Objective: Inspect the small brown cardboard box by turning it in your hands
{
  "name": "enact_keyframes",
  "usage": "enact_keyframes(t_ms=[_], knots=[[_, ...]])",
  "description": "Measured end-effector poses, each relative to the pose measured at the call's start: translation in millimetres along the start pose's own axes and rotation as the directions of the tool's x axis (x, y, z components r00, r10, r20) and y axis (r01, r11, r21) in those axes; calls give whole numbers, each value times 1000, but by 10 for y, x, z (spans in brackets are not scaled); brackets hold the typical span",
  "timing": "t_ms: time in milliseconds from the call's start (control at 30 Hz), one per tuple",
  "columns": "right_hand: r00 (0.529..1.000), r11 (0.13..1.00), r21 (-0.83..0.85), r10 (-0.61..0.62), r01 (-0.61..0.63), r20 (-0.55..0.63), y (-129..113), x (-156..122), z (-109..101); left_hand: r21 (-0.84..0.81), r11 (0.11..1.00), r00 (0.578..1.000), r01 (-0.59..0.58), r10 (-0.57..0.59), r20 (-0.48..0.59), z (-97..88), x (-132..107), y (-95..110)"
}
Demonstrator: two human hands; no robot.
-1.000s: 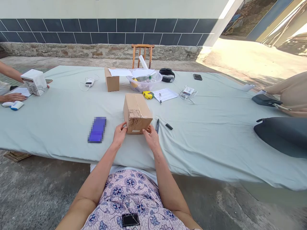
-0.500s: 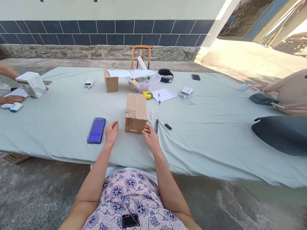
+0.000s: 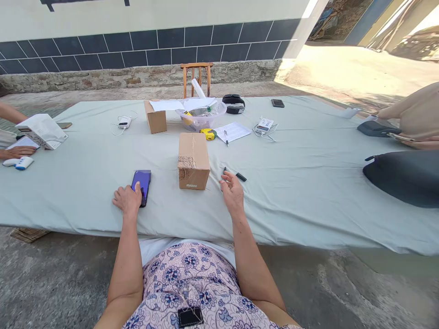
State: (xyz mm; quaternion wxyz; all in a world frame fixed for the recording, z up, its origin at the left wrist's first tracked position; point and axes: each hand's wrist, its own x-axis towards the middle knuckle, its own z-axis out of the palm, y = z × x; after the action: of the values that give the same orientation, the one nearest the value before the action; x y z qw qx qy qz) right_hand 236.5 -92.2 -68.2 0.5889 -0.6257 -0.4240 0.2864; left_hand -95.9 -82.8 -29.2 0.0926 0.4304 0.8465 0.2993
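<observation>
A brown cardboard box (image 3: 194,157), with dark scribbled lines on its left front corner, sits on the cloth between my hands, touching neither. My left hand (image 3: 128,198) is open at the phone (image 3: 144,183), thumb over its lit blue screen and fingers spread on the cloth to its left. To the right of the box, my right hand (image 3: 233,194) is over a black marker (image 3: 225,169), fingers slightly curved and apart. Most of the marker is hidden beneath them. Its black cap (image 3: 241,177) lies just beyond my fingertips.
Behind the box are a yellow tape measure (image 3: 208,134), a printed sheet (image 3: 235,132) with a pen (image 3: 226,138), a plastic basket (image 3: 202,121) and a smaller carton (image 3: 156,119). A black bag (image 3: 404,178) lies at right. Other people's arms reach in from both sides.
My left hand has moved left from beside the box to the phone. My right hand has left the box's corner and moved right onto the marker. The box stays in place.
</observation>
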Motion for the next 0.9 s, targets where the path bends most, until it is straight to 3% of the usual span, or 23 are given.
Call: enact_keyframes(t_ms=[500, 900], knots=[[999, 992, 126, 9, -4, -35, -155, -52, -37, -4, 1000, 963, 30, -28, 269, 38, 106, 20], [999, 985, 173, 8, 0, -49, -257, -73, -67, -167, 986, 952, 14, 38, 305, 86, 133, 2]])
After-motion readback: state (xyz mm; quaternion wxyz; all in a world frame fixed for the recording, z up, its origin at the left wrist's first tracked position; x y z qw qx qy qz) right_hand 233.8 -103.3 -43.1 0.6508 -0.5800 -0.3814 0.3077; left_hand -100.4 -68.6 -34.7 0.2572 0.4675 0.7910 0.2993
